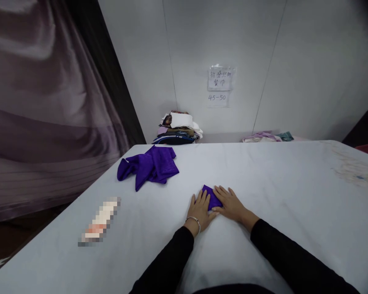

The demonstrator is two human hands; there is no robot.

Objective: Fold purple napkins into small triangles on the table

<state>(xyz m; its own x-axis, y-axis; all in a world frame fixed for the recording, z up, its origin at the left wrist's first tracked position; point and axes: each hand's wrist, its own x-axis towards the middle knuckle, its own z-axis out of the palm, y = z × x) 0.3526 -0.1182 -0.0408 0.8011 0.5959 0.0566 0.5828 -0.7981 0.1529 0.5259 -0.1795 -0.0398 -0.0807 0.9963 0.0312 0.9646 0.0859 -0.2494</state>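
Note:
A small folded purple cloth point(213, 200) lies flat on the white-covered table point(279, 196) in front of me. My left hand point(200, 211) rests on its left side, fingers stretched out over the fabric. From the right, my right hand point(230, 204) lies flat with its fingers spread, touching the cloth's right side. Both hands partly cover the cloth, so its whole outline is hidden. Farther off to the left is a loose, crumpled heap of purple cloth point(155, 165).
A blurred-out, pixelated object point(100, 222) lies on the table's left side. Behind the far edge stands a stack of folded clothes point(179, 128), with more fabric point(265, 136) farther right. Paper signs point(220, 85) hang on the wall. A satin curtain point(46, 102) borders the left.

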